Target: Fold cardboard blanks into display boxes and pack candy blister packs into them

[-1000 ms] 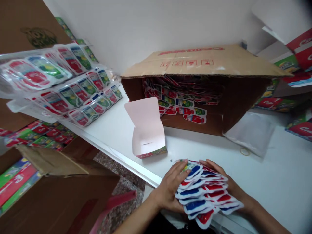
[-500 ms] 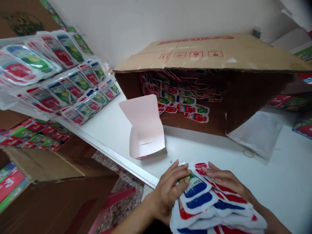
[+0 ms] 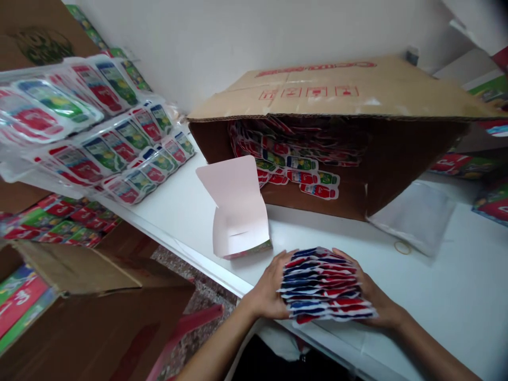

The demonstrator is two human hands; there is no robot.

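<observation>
A folded stack of bottle-shaped sachets (image 3: 325,286) in red, blue and white stands between my two hands, its layered edges facing up. My left hand (image 3: 272,291) presses on its left side, fingers wrapped around the far corner. On the opposite side, my right hand (image 3: 375,296) grips it, with some of its fingers hidden behind the stack. Just beyond my left hand, a small white-lined carton (image 3: 240,225) sits on the table with its lid raised and its inside visible.
A large cardboard box (image 3: 317,98) lies on its side on the white table (image 3: 313,233), holding many sachets. Sachet strips (image 3: 87,143) are piled at left. An open carton (image 3: 99,317) stands below the table edge. At right lie a clear plastic bag (image 3: 416,217) and a rubber band (image 3: 402,247).
The sachet strips, loosely spread and hanging toward me before, are now gathered into a compact upright stack. Both hands have shifted onto its sides, over the table's near edge.
</observation>
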